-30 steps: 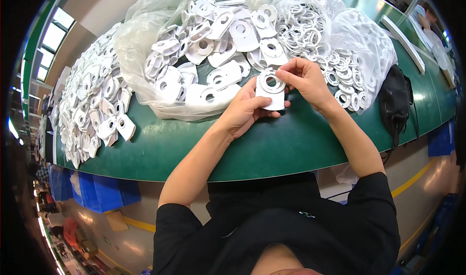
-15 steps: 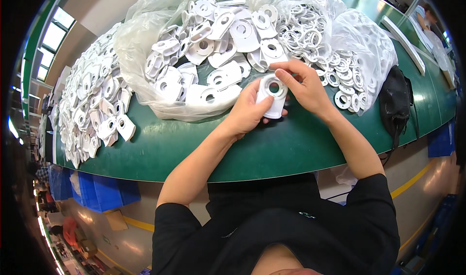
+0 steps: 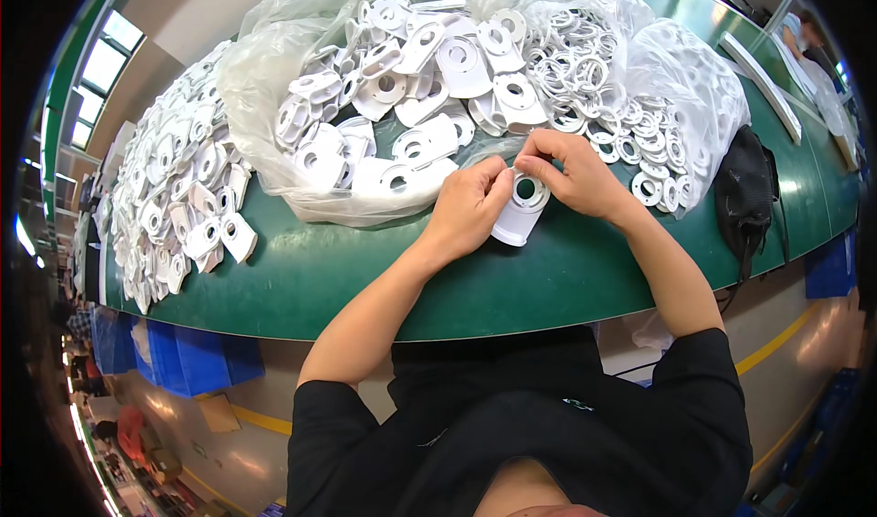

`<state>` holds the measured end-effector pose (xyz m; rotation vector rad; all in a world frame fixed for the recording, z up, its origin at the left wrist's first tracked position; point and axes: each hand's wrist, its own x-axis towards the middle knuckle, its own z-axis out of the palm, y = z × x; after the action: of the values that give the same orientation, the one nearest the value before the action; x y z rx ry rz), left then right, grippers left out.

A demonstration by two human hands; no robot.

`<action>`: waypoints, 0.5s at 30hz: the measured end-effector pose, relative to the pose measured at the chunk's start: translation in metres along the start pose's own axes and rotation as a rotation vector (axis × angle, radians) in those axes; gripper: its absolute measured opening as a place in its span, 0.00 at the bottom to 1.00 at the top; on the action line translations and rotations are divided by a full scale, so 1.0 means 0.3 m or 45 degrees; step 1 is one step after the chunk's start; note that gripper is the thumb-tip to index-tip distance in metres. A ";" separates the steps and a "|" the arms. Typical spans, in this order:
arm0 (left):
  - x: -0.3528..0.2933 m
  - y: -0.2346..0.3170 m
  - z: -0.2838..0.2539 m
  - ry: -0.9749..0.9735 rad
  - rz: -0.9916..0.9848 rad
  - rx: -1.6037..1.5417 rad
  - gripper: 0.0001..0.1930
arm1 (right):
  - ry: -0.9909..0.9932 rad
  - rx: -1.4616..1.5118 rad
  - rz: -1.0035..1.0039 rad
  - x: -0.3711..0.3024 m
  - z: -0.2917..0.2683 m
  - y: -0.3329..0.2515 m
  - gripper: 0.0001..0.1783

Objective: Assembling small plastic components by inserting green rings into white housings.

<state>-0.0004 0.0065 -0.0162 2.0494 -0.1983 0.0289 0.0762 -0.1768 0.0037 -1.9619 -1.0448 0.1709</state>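
Between my two hands is a white plastic part [image 3: 521, 222] with a rounded top, a flat lower edge and a ringed round hole. My left hand [image 3: 469, 205] is closed on its upper left side, the thumb along the face. At the upper right edge, my right hand [image 3: 572, 177] pinches the same part with thumb and forefinger. The fingers behind the part are hidden. Beyond my hands, a clear plastic bag [image 3: 251, 74] lies spread, full of similar white parts [image 3: 464, 65]. Small white rings [image 3: 648, 142] spill from another clear bag [image 3: 722, 88] to the right.
A large heap of white parts [image 3: 169, 174] covers the table's left side. The green tabletop [image 3: 365, 289] curves along my front. A black bag [image 3: 744, 188] sits at the right edge, near a long white strip [image 3: 760, 86]. Blue bins [image 3: 196, 357] stand below at left. Another person [image 3: 804, 37] is far right.
The white part has shifted slightly right and down. My left fingers have moved up to its top edge, and my right hand has come down to meet them there.
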 end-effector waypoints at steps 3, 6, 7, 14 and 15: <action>0.000 -0.011 0.017 0.073 -0.015 -0.242 0.14 | 0.228 0.288 0.163 0.007 0.033 -0.005 0.10; 0.003 0.008 0.038 0.315 -0.004 -0.567 0.11 | 0.375 0.791 0.279 0.025 0.051 -0.004 0.12; 0.000 0.036 0.040 0.293 -0.027 -0.734 0.09 | 0.360 0.765 0.226 0.021 0.050 0.015 0.12; -0.014 0.031 0.028 -0.040 -0.031 -0.940 0.15 | 0.387 0.539 0.126 0.017 0.052 0.003 0.10; -0.014 0.023 0.010 -0.037 -0.036 -0.927 0.16 | 0.383 0.545 0.124 0.016 0.048 -0.011 0.10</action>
<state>-0.0058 0.0011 -0.0120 1.3268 -0.1663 -0.0809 0.0704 -0.1632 -0.0012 -1.5889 -0.6535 0.1342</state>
